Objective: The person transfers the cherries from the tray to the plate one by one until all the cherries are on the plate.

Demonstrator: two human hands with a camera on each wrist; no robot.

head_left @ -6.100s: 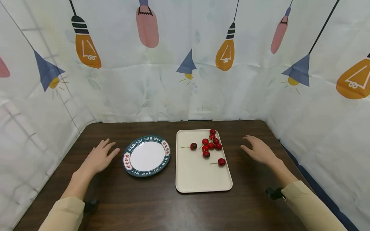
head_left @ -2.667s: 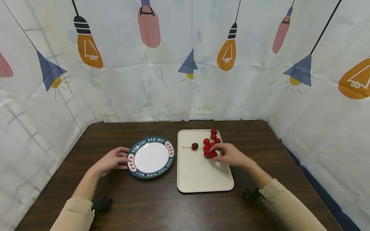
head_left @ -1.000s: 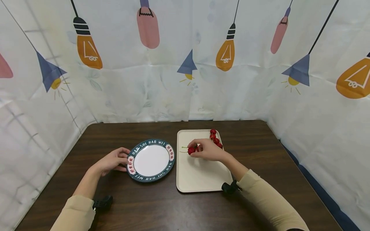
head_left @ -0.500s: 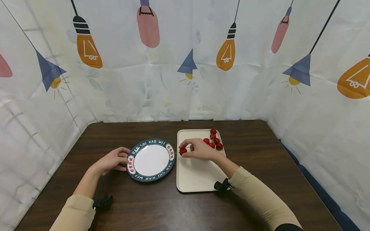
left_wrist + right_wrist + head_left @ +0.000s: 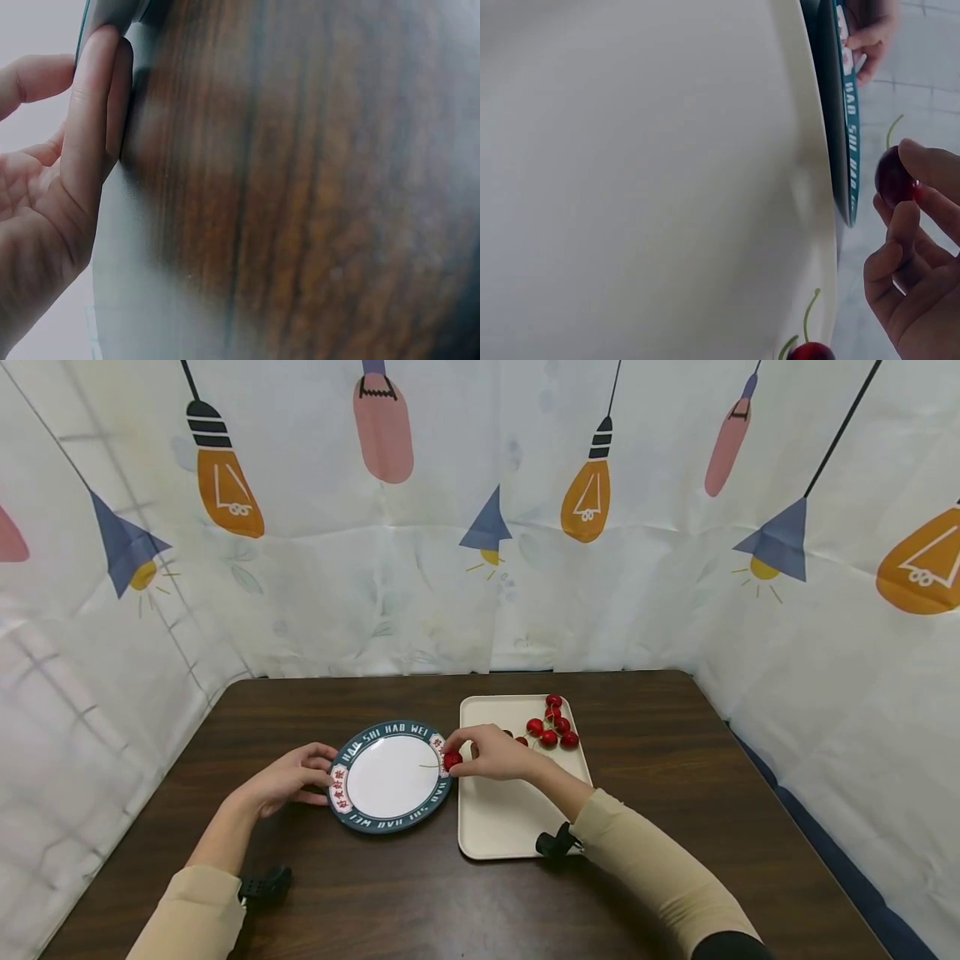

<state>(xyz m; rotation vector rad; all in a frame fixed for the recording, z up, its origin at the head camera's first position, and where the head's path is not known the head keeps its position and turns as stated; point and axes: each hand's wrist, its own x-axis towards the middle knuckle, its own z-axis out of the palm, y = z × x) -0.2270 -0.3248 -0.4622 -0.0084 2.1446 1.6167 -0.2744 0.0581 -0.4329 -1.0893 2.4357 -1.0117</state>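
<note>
None plated yet — right grip (image 5: pixel 495 755) pinches one cherry (image 5: pixel 452 760), left grip (image 5: pixel 288 779) the plate (image 5: pixel 393 777); other cherries (image 5: pixel 562 726) remain toward the tabletop (image 5: pixel 390 885)'s far edge.

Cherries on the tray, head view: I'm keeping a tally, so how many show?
8 visible: six cherries toward the far right corner of the tray, two partly covered by the right hand; more may be hidden behind it.

Right hand (image 5: pixel 930 262): pinches stemmed cherry (image 5: pixel 892 178)
Plate (image 5: pixel 851 124): beside tray (image 5: pixel 645 180), left hand (image 5: pixel 876 34) at rim
Second cherry (image 5: pixel 811 352): bottom, cut off
</note>
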